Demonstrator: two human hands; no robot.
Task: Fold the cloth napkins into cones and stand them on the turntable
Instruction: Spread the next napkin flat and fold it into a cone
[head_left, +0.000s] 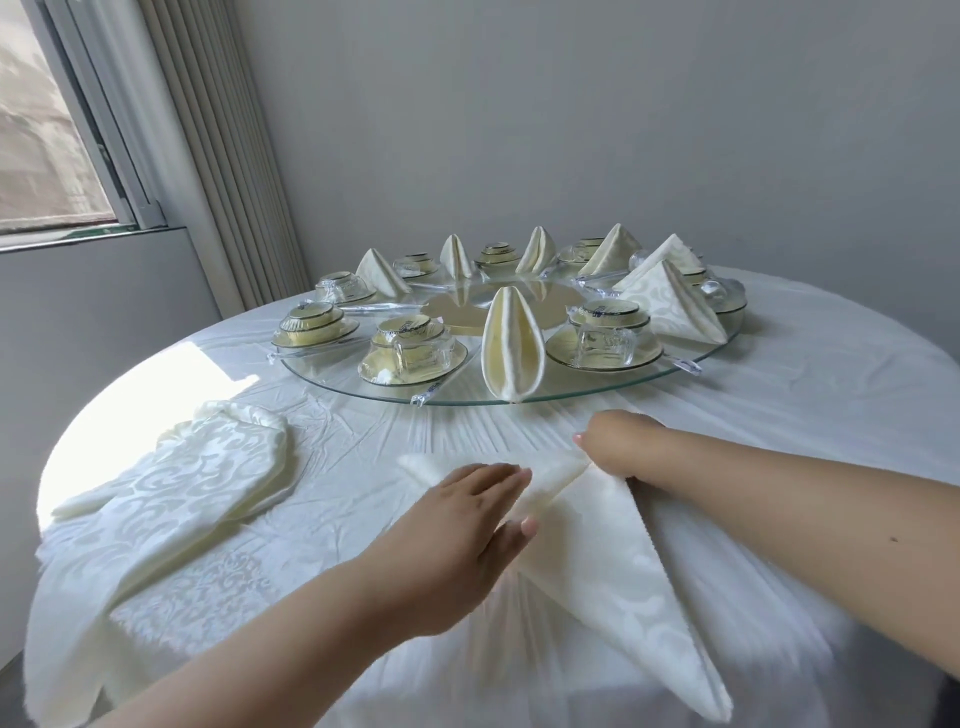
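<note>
A cream patterned napkin (613, 571) lies partly folded on the table in front of me, one long point reaching toward the near edge. My left hand (467, 519) presses flat on its left flap, fingers straight. My right hand (618, 441) grips the napkin's upper right fold with curled fingers. Beyond them the glass turntable (363, 387) carries several folded napkin cones; the nearest cone (511, 345) stands at its front rim.
A pile of unfolded napkins (208, 467) lies at the left on the white tablecloth (779, 415). Wrapped bowl-and-plate sets (410, 348) ring the turntable between the cones. A window and vertical blinds are at the far left.
</note>
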